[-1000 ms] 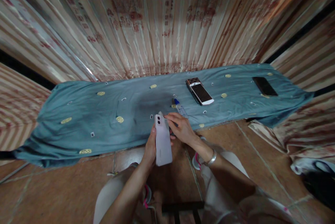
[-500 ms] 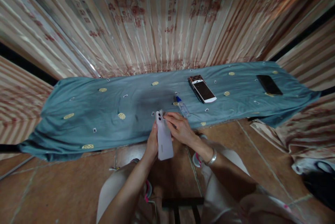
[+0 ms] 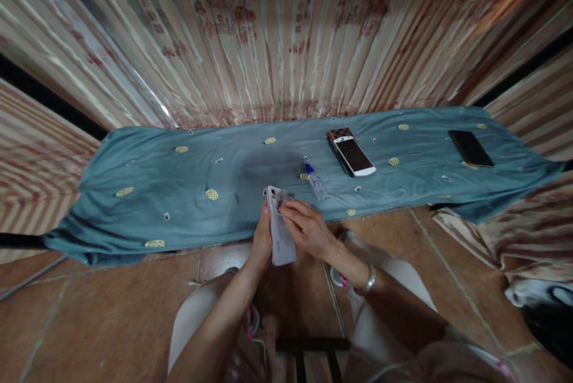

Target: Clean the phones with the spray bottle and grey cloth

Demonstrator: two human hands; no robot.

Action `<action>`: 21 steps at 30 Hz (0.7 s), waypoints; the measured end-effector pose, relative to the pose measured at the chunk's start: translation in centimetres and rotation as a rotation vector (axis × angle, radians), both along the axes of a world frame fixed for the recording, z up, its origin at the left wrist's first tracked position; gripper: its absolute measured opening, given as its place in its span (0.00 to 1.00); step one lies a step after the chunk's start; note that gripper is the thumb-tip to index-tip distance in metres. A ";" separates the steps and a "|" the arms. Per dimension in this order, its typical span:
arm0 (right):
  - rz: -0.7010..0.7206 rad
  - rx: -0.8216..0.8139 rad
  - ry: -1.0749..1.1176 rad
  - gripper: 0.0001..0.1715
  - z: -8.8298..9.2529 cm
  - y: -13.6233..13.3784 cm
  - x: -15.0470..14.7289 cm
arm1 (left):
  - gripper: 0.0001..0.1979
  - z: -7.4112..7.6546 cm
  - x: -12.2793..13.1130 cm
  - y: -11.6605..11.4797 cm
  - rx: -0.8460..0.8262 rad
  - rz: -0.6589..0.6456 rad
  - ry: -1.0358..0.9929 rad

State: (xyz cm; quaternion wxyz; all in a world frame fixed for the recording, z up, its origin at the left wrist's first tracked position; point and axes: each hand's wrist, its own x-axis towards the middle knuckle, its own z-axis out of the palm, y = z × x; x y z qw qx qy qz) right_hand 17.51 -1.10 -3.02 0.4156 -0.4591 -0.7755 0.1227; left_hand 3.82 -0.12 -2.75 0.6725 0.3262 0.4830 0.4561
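My left hand (image 3: 262,238) grips a pale lilac smartphone (image 3: 282,244) by its left edge, back side up, above the front edge of the cloth. My right hand (image 3: 308,229) is closed in a pinch at the phone's camera end. A small pale, seemingly translucent piece (image 3: 282,197) shows at its fingertips, over the camera lenses; its kind is unclear. Just beyond the right hand lies a small clear bottle (image 3: 317,185) with a blue cap.
A blue-green patterned cloth (image 3: 237,204) covers the long surface before me. On it lie a white-framed phone (image 3: 354,156), resting against a darker item, and a black phone (image 3: 471,148) at far right. A pleated curtain (image 3: 250,73) hangs behind.
My right hand and the pale piece have shifted from the phone's upper right edge onto the camera area, now covering part of the lenses. The left hand keeps its grip. The view has shifted slightly.
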 end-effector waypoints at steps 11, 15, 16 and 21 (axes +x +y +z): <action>-0.057 0.023 0.011 0.21 0.1 -0.2 -0.8 | 0.23 -0.7 0.4 0.2 0.123 -0.039 0.156; -0.078 0.008 0.001 0.22 0.1 0.1 -0.7 | 0.25 -1.3 0.3 0.0 0.154 -0.077 0.231; -0.080 0.002 -0.005 0.22 0.1 0.2 -0.7 | 0.25 -1.5 0.4 -0.1 0.157 -0.082 0.241; -0.099 -0.017 -0.006 0.24 0.0 0.6 -0.3 | 0.27 -2.0 0.6 -0.3 0.216 -0.103 0.242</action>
